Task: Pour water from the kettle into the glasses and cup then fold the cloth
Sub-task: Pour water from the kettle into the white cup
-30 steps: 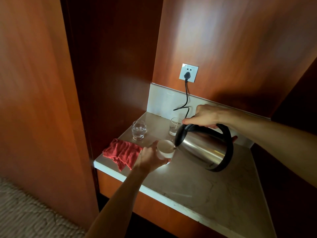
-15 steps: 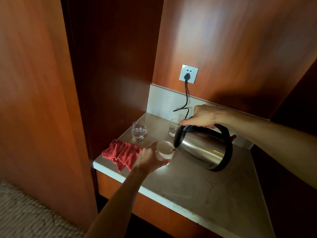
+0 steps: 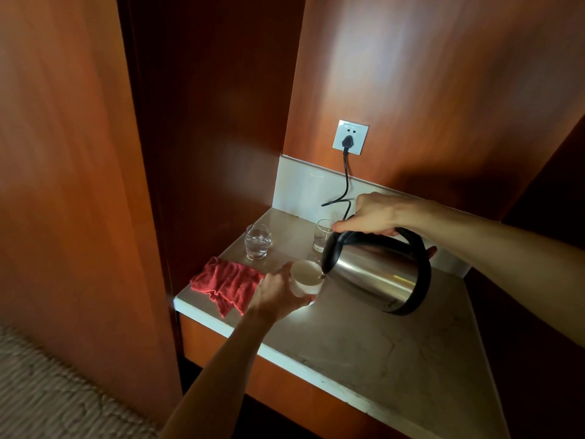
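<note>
Over the last sec almost nothing shifted: the kettle (image 3: 376, 274) stayed tipped, spout down at the rim of the white cup (image 3: 306, 277), and the cup stayed put near the desk's (image 3: 395, 353) front-left part. The tilt looked about the same in the earlier frames, maybe a touch steeper now; too small a diff to be sure. No stream of water could be made out at the spout, so whether it was flowing couldn't be told from here.

Right hand (image 3: 376, 213) gripped the black handle from above, fingers curled round it, thumb fwd toward the lid. Left hand (image 3: 278, 296) held the cup from the near-left side, fingers wrapped round its wall, steadying it w/ the base on or just above the desk; which one, can't tell.

What that meant for the task: the pour into the cup was prob. mid-step, not finished. The left glass (image 3: 258, 242) at the back already showed water. The back glass (image 3: 323, 234), partly behind the kettle, seemed to hold some too, but less clear. So the cup looked like the last vessel.

Red cloth (image 3: 226, 282) lay crumpled at the desk's left edge, just beside the left hand, one corner hanging over the front; not folded yet. Cord (image 3: 345, 175) ran from the wall socket (image 3: 350, 137) down behind the kettle.
</note>
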`<state>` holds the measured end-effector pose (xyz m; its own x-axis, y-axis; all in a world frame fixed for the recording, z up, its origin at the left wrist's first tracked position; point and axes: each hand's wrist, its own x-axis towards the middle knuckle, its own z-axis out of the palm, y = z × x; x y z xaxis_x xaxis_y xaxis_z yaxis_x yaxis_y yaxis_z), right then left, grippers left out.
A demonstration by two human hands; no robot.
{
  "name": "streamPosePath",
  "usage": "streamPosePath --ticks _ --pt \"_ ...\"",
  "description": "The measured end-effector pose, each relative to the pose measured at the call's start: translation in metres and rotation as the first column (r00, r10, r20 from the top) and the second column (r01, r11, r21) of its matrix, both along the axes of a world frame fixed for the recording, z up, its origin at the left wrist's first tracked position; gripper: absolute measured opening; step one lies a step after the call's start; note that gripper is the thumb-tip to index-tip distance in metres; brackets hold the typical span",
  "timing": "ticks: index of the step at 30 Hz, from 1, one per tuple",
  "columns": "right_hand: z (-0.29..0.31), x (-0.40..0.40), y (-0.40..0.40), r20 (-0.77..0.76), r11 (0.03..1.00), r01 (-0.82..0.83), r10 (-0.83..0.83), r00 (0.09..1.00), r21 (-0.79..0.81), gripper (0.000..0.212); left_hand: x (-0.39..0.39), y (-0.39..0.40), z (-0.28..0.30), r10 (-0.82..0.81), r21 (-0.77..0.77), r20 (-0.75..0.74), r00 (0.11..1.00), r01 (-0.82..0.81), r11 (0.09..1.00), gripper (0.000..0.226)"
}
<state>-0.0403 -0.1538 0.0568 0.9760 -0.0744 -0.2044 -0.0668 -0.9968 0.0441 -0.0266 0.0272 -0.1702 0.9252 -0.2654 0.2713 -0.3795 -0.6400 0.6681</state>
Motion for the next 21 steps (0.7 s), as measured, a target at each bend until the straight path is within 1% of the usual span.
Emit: streamPosePath --ticks 10,16,21 --pt "-0.0006 0.0047 0.0046 -0.011 1.000 0.005 -0.005 1.000 0.005 0.058 0.0006 0.0004 -0.0022 0.004 0.005 -0.012 1.000 -0.004 1.000 0.083" --pt "-0.0014 0.0088 0.0061 -0.009 1.000 -0.003 0.003 1.000 -0.002 0.058 0.0014 0.0008 -0.0022 -0.012 0.003 -0.011 1.000 0.012 1.000 0.082" --pt "-0.0004 0.0066 0.0045 -0.014 0.999 0.015 -0.015 1.000 0.035 0.059 0.0022 0.0010 -0.0031 -0.013 -0.001 -0.003 1.000 0.013 1.000 0.080"
